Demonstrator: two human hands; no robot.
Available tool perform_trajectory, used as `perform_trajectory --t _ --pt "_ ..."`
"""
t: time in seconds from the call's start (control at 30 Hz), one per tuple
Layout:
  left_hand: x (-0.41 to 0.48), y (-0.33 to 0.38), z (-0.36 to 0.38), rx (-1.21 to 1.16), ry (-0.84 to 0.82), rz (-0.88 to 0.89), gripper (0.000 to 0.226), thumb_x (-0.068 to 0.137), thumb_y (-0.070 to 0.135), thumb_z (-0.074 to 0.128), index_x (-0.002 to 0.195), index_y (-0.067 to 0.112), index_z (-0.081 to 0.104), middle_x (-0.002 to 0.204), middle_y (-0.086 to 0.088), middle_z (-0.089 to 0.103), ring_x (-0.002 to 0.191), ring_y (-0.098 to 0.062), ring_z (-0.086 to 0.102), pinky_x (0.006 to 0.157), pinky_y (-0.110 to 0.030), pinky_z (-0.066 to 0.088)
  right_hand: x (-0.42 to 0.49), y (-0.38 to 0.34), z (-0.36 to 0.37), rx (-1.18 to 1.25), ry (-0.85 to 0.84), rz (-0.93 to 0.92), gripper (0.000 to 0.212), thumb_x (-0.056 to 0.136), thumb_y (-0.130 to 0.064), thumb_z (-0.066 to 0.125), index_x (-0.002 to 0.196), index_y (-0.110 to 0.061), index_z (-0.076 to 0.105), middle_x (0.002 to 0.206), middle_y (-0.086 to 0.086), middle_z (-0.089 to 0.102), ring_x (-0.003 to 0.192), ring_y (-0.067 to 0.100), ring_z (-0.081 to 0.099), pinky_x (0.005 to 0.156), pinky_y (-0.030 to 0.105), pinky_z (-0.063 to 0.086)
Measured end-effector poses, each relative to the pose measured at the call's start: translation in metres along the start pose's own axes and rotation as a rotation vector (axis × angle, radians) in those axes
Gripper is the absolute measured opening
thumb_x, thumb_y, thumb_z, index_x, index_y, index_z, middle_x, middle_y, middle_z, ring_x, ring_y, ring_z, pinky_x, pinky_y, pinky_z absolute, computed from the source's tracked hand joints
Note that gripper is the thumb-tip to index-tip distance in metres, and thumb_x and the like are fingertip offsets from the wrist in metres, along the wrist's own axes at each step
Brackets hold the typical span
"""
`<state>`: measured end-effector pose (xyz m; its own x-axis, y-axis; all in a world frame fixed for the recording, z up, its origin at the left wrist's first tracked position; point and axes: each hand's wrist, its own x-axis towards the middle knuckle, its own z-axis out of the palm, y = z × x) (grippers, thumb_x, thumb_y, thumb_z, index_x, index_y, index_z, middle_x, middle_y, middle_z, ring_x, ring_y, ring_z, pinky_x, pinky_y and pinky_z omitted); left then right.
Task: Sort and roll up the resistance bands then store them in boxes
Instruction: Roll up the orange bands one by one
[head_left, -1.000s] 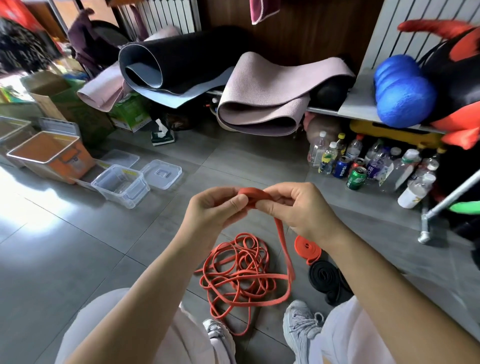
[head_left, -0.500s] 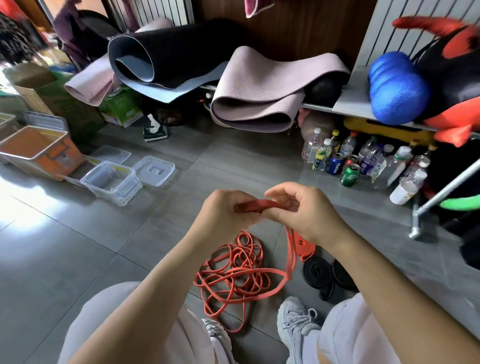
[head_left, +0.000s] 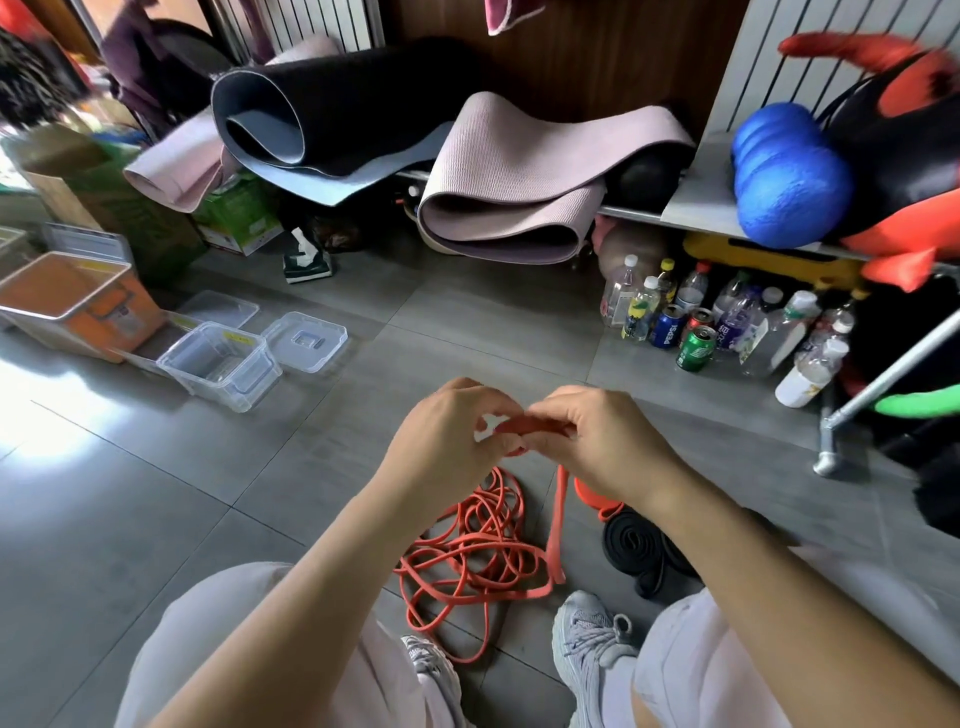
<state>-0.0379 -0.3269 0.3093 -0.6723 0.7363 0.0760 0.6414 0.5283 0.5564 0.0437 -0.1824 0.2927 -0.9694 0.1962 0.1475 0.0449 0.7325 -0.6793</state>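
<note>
Rolling is seemingly just starting: left hand and right hand are pinching a band end mid-frame, its tail hanging toward the tangle at 6 o'clock, box at 9 o'clock waiting.

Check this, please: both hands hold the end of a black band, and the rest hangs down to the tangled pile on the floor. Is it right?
Not quite: the head view shows the band in the left hand and right hand is orange, not black. The rest stands: it hangs down to the tangled pile on the floor.
</note>
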Motion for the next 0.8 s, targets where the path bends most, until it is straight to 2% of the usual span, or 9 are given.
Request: perform_trajectory --t 0.1,0.23,0.4,0.47,0.53,0.6,0.7,0.77,0.8 --pt "0.002 0.000 -0.002 0.048 -0.032 0.021 0.013 0.086 0.021 0.065 0.099 0.023 0.069 0.093 0.011 0.064 0.075 -0.004 0.053 0.059 -0.005 0.035 0.000 0.002 0.003 -0.036 -0.028 -0.023 0.013 0.085 -0.023 0.068 0.095 -0.018 0.075 0.083 0.000 0.064 0.077 0.016 0.060 0.068 0.032 0.048" --pt "0.003 -0.001 0.000 0.094 -0.058 0.053 0.017 0.089 0.024 0.062 0.104 0.020 0.067 0.093 0.010 0.061 0.078 -0.007 0.054 0.068 -0.013 0.037 0.000 0.002 0.000 -0.027 -0.035 -0.032 0.014 0.085 -0.022 0.067 0.096 -0.016 0.074 0.086 0.000 0.065 0.079 0.015 0.060 0.068 0.024 0.045" --pt "0.005 -0.004 -0.006 0.005 0.058 0.093 0.010 0.086 0.018 0.064 0.095 0.019 0.068 0.083 0.012 0.064 0.076 -0.007 0.060 0.067 -0.015 0.042 0.000 -0.003 -0.007 0.238 0.048 0.036 0.015 0.081 -0.013 0.071 0.092 -0.023 0.072 0.090 -0.005 0.069 0.086 0.009 0.066 0.078 0.024 0.053" --pt "0.005 -0.005 -0.006 -0.184 0.094 0.035 0.010 0.086 0.014 0.065 0.088 0.023 0.063 0.075 0.017 0.063 0.066 -0.001 0.060 0.065 -0.013 0.045 0.002 -0.002 -0.009 0.360 0.095 0.051 0.024 0.079 -0.008 0.073 0.088 -0.030 0.070 0.089 -0.005 0.072 0.086 0.011 0.069 0.080 0.028 0.055" --pt "0.007 -0.006 -0.005 -0.423 0.120 -0.022 0.014 0.086 0.009 0.064 0.087 0.022 0.061 0.075 0.009 0.066 0.063 -0.003 0.062 0.065 -0.020 0.051 0.003 -0.002 -0.010 0.471 0.127 0.051 0.028 0.076 -0.006 0.074 0.087 -0.031 0.069 0.086 -0.006 0.074 0.084 0.010 0.070 0.079 0.026 0.055" --pt "0.007 -0.005 -0.004 -0.686 0.156 -0.049 0.011 0.087 0.005 0.061 0.094 0.013 0.063 0.081 -0.005 0.069 0.067 -0.011 0.065 0.068 -0.025 0.054 0.005 -0.004 -0.010 0.565 0.162 0.035 0.024 0.071 -0.013 0.075 0.087 -0.030 0.069 0.080 -0.013 0.073 0.081 0.005 0.070 0.075 0.018 0.053" --pt "0.005 0.000 -0.004 -1.131 0.142 -0.102 0.016 0.082 0.012 0.060 0.097 0.006 0.063 0.084 -0.008 0.068 0.070 -0.011 0.065 0.068 -0.021 0.053 0.007 -0.008 -0.008 0.687 0.211 0.008 0.021 0.066 -0.023 0.071 0.086 -0.028 0.069 0.075 -0.015 0.073 0.075 0.003 0.069 0.073 0.015 0.050" --pt "0.004 0.002 -0.004 -1.267 0.074 -0.162 0.018 0.082 0.011 0.058 0.099 0.004 0.062 0.083 -0.007 0.067 0.069 -0.010 0.063 0.066 -0.020 0.053 0.007 -0.007 -0.006 0.696 0.226 0.007 0.019 0.068 -0.022 0.071 0.087 -0.028 0.069 0.074 -0.011 0.073 0.073 0.006 0.069 0.073 0.017 0.051" --pt "0.005 0.002 -0.004 -1.235 0.054 -0.195 0.015 0.086 0.008 0.057 0.100 0.005 0.062 0.083 -0.008 0.067 0.069 -0.010 0.063 0.064 -0.019 0.053 0.007 -0.006 -0.006 0.665 0.225 0.012 0.019 0.071 -0.018 0.072 0.087 -0.030 0.069 0.074 -0.012 0.073 0.073 0.006 0.069 0.073 0.017 0.051"
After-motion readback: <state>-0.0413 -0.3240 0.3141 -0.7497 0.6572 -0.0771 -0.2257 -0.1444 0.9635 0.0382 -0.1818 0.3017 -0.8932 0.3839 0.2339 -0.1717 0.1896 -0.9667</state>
